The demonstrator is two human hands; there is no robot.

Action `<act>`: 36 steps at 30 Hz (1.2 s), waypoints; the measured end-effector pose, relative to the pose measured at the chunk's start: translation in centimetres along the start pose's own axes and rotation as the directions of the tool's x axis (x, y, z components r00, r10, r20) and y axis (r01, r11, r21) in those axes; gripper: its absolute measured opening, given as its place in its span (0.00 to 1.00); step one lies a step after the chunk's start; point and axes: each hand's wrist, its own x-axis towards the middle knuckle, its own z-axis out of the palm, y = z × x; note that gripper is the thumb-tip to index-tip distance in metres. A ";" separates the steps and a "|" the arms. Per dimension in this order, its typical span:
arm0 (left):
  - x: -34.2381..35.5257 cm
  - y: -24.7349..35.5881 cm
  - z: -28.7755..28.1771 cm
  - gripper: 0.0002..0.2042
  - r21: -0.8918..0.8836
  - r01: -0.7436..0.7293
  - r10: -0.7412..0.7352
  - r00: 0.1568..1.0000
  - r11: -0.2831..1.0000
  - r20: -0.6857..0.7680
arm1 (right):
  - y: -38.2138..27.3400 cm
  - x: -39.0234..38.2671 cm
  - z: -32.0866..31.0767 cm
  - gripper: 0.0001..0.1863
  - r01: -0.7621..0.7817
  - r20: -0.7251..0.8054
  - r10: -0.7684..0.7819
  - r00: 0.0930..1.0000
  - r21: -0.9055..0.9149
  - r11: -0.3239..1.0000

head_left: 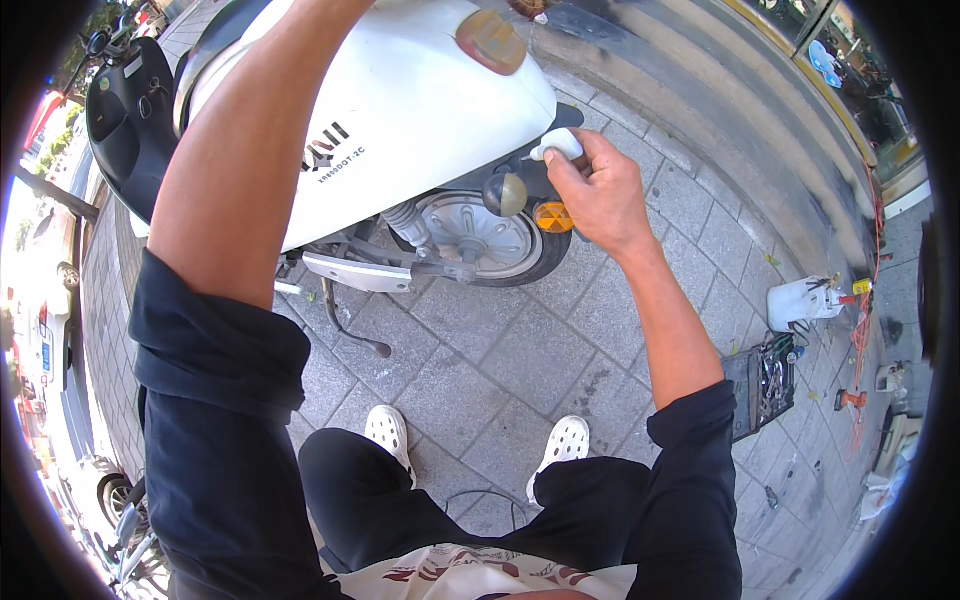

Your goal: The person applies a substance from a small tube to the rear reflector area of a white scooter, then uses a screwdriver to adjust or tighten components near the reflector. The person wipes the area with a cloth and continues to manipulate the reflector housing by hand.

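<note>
My right hand (608,195) is closed around a small white squeeze bottle (562,145) with a thin nozzle. It is just behind the tail of a white motor scooter (430,120), and the nozzle points left toward the bodywork. Below the nozzle sits a round turn signal (506,194) with a cloudy, dark-edged lens. An orange reflector (552,217) is close under my right hand. My left forearm (245,150) reaches up across the scooter's side, and the hand itself lies beyond the top edge. A faded tail light (492,42) shows on the scooter's rear.
The rear wheel (475,235) and lowered side stand (350,325) are near my feet on grey paving. Rightward lie an opened toolbox (765,385) and a white bucket (800,303). Stone steps (700,100) rise behind. A black scooter (130,120) stands on the far left.
</note>
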 end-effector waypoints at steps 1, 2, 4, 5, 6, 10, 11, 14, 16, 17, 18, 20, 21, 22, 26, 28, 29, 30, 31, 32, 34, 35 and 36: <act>-0.1 0.0 0.1 0.20 0.001 -0.002 0.002 1.000 1.000 -0.004 | 0.0 -0.1 0.1 0.15 -0.011 -0.007 0.011 1.000 0.019 1.000; -0.1 -0.1 0.1 0.20 0.005 -0.003 0.003 1.000 1.000 -0.007 | 0.0 0.0 0.2 0.15 -0.022 -0.012 0.023 1.000 0.041 0.999; -0.1 -0.1 -0.1 0.20 -0.013 -0.002 0.002 1.000 1.000 -0.022 | 0.5 0.5 0.1 0.15 -0.026 -0.017 0.026 0.999 0.000 1.000; 0.0 0.0 -0.2 0.20 -0.026 -0.002 0.001 1.000 1.000 -0.030 | 0.5 0.8 0.0 0.15 -0.028 -0.023 0.028 0.999 -0.023 0.999; -0.1 0.1 -0.3 0.20 -0.034 -0.023 0.022 0.999 0.999 -0.038 | 0.4 0.6 0.0 0.15 -0.035 -0.024 0.035 0.999 0.011 0.999; -0.3 -0.3 0.0 0.19 -0.024 -0.026 0.026 1.000 0.999 -0.014 | 0.4 -0.2 0.3 0.15 -0.043 -0.003 0.043 0.999 0.082 0.996; -0.2 -0.3 0.0 0.19 -0.012 -0.008 0.008 1.000 1.000 -0.003 | 0.4 -0.1 0.4 0.15 -0.034 0.005 0.033 0.999 0.082 0.996; -0.2 -0.2 -0.1 0.19 -0.028 0.006 -0.006 1.000 1.000 -0.012 | 0.5 0.2 0.2 0.15 -0.051 -0.026 0.052 0.998 0.034 0.998; -0.2 0.0 -0.1 0.19 -0.037 -0.007 0.006 1.000 0.999 -0.019 | 0.6 0.0 0.1 0.15 -0.028 -0.054 0.032 0.998 0.083 0.996; -0.3 0.0 0.0 0.19 -0.042 -0.011 0.010 1.000 0.999 -0.021 | 0.7 -0.2 -0.1 0.15 -0.016 -0.066 0.024 0.998 0.107 0.994; -0.3 0.0 0.1 0.19 -0.034 -0.017 0.017 1.000 0.999 -0.021 | 0.8 -0.3 -0.6 0.15 -0.067 -0.060 0.081 0.995 0.202 0.977; -0.2 0.1 0.3 0.19 -0.037 -0.029 0.028 0.999 0.999 -0.027 | 0.8 -0.7 -2.3 0.14 -0.160 -0.044 0.189 0.981 0.371 0.915; -0.1 0.0 0.3 0.19 -0.026 -0.026 0.025 0.999 0.999 -0.031 | 1.1 -1.0 -3.0 0.14 -0.178 -0.037 0.226 0.974 0.499 0.848; -0.1 -0.2 0.2 0.19 -0.015 -0.023 0.023 0.999 1.000 -0.034 | 1.9 -1.5 -3.6 0.13 -0.189 -0.026 0.260 0.965 0.617 0.764; 0.1 -0.2 0.2 0.19 0.009 0.006 -0.006 0.999 1.000 -0.033 | 2.6 -2.8 -6.2 0.12 -0.173 -0.064 0.318 0.946 0.729 0.662; 0.0 -0.2 0.5 0.19 0.012 0.007 -0.006 0.999 1.000 -0.038 | 3.2 -3.2 -7.2 0.12 -0.147 -0.092 0.296 0.951 0.706 0.692; 0.1 -0.3 0.4 0.19 0.023 -0.004 0.005 0.999 1.000 -0.041 | 3.1 -3.1 -7.5 0.12 -0.122 -0.105 0.266 0.958 0.689 0.714; 0.2 -0.6 0.3 0.19 0.037 -0.012 0.014 0.999 0.999 -0.044 | 2.9 -3.1 -7.7 0.12 -0.098 -0.115 0.233 0.966 0.672 0.734; 0.2 -0.7 0.1 0.19 0.055 -0.019 0.022 0.999 0.998 -0.047 | 2.7 -3.0 -7.8 0.13 -0.073 -0.120 0.200 0.972 0.655 0.752; -0.1 -0.2 0.2 0.19 0.039 -0.034 0.036 0.998 0.999 -0.058 | 2.7 -3.1 -8.3 0.13 -0.065 -0.137 0.195 0.971 0.636 0.769; -0.8 0.7 0.4 0.19 0.011 -0.061 0.061 0.995 0.998 -0.081 | 2.6 -3.4 -9.2 0.14 -0.052 -0.165 0.185 0.969 0.597 0.801; -0.6 1.0 0.9 0.19 -0.003 -0.045 0.044 0.997 0.999 -0.061 | 2.7 -3.5 -9.7 0.14 -0.044 -0.174 0.176 0.969 0.579 0.814; -0.1 0.8 1.1 0.19 -0.004 -0.029 0.029 0.999 1.000 -0.042 | 2.6 -3.4 -9.9 0.14 -0.034 -0.176 0.162 0.971 0.571 0.820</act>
